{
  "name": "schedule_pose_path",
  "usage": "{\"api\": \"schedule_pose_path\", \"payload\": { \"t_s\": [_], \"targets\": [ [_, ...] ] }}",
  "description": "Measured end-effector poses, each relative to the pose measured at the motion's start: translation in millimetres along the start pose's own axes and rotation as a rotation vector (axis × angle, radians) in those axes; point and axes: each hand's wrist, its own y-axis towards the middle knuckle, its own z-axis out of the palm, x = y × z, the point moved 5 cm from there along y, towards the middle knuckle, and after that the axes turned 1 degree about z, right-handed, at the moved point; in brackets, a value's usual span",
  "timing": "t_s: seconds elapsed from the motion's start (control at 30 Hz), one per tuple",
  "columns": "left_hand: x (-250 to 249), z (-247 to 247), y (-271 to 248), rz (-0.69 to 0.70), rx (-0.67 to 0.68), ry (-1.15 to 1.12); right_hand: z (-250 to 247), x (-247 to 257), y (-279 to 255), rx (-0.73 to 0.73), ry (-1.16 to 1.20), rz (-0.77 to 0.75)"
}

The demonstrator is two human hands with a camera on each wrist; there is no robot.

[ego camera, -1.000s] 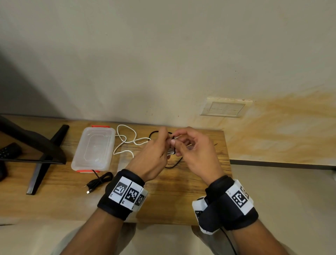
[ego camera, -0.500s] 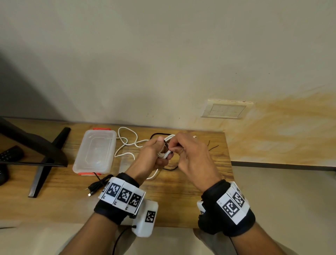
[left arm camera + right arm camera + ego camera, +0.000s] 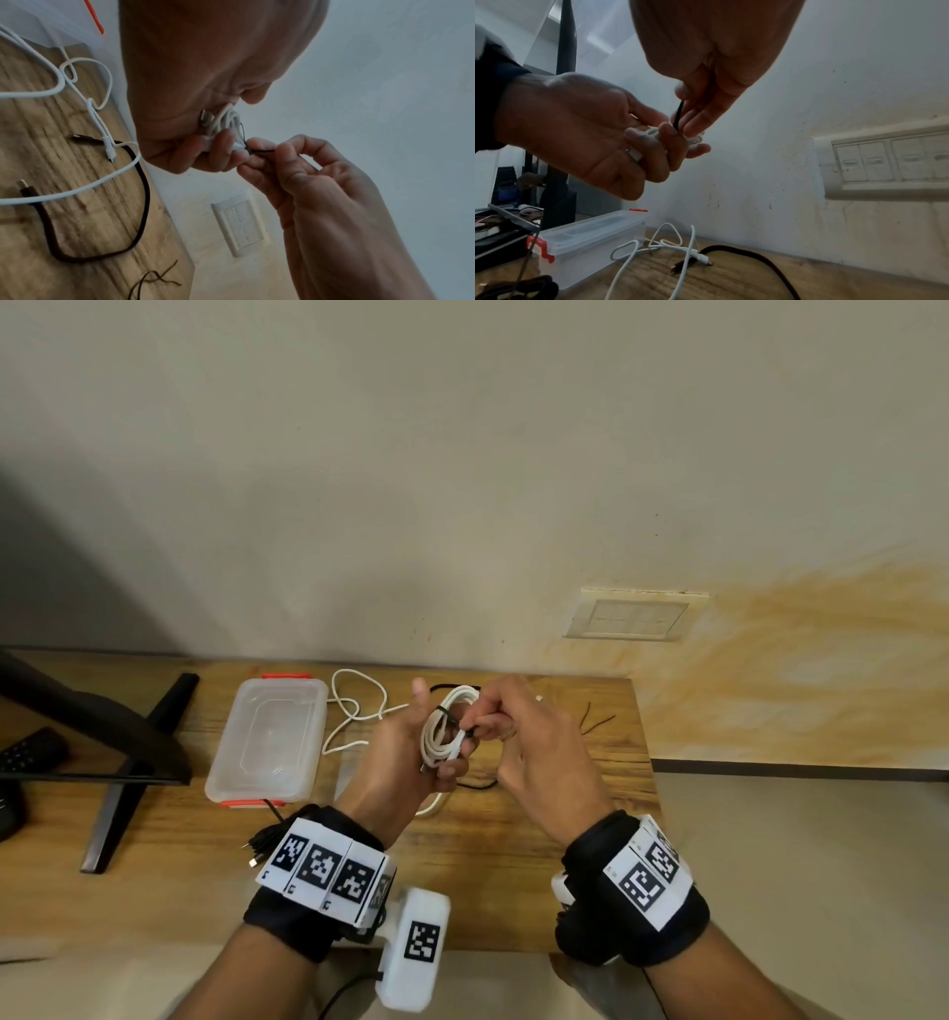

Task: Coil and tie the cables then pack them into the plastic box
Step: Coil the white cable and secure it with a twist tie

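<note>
A coiled white cable (image 3: 448, 726) (image 3: 226, 123) (image 3: 693, 138) is held above the wooden table (image 3: 539, 855) in my left hand (image 3: 411, 752) (image 3: 582, 130), whose fingers curl round the coil. A thin black tie (image 3: 445, 715) (image 3: 243, 132) (image 3: 679, 113) wraps the coil. My right hand (image 3: 518, 737) (image 3: 295, 162) pinches the tie's end beside the coil. The clear plastic box (image 3: 269, 742) (image 3: 590, 239) with red latches sits shut on the table to the left. A loose white cable (image 3: 354, 711) (image 3: 654, 249) and a loose black cable (image 3: 102, 233) (image 3: 757, 257) lie on the table below the hands.
A bundled black cable (image 3: 267, 839) lies near the box's front edge. Spare black ties (image 3: 593, 719) (image 3: 151, 282) lie at the table's right end. A black monitor stand (image 3: 133, 757) stands left. A switch plate (image 3: 631, 618) is on the wall behind.
Both hands lifted the white coil off the table and turned it upright. The black tie now wraps the coil, with the right hand pinching its end.
</note>
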Motion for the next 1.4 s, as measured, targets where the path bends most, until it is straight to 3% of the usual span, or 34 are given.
{"api": "schedule_pose_path", "payload": {
  "t_s": [0.1,0.2,0.3,0.47,0.53,0.77,1.07,1.27,1.4],
  "targets": [
    [-5.2,-2.5,-0.4,0.135,-0.044,0.121,-4.1,-1.2,0.5,-0.064,0.134,0.014],
    [-12.6,-1.8,-4.4,0.323,-0.155,0.387,-7.9,-5.0,-0.8,-0.135,0.212,0.082],
    [-15.2,5.3,-10.6,0.466,-0.172,0.674,-7.4,-8.6,-2.7,-0.136,0.257,0.195],
    [-14.6,10.6,-15.2,0.532,-0.195,0.828,-2.8,-23.1,-2.2,-0.036,0.429,0.474],
    [-14.5,13.5,-17.3,0.539,-0.19,0.856,0.1,-25.8,-2.3,0.018,0.507,0.521],
    [-11.6,18.4,-15.7,0.532,-0.093,0.854,2.3,-33.7,-3.3,0.116,0.353,0.547],
    [-6.2,16.6,-11.4,0.371,0.012,0.843,5.9,-20.2,-2.9,0.05,-0.128,0.322],
    [-7.7,11.0,-7.7,0.197,0.002,0.446,-2.7,-5.8,-2.3,0.05,-0.238,0.215],
    [-8.1,9.0,-2.0,0.161,0.042,0.131,-7.1,-4.6,1.4,0.011,-0.26,0.142]
  ]
}}
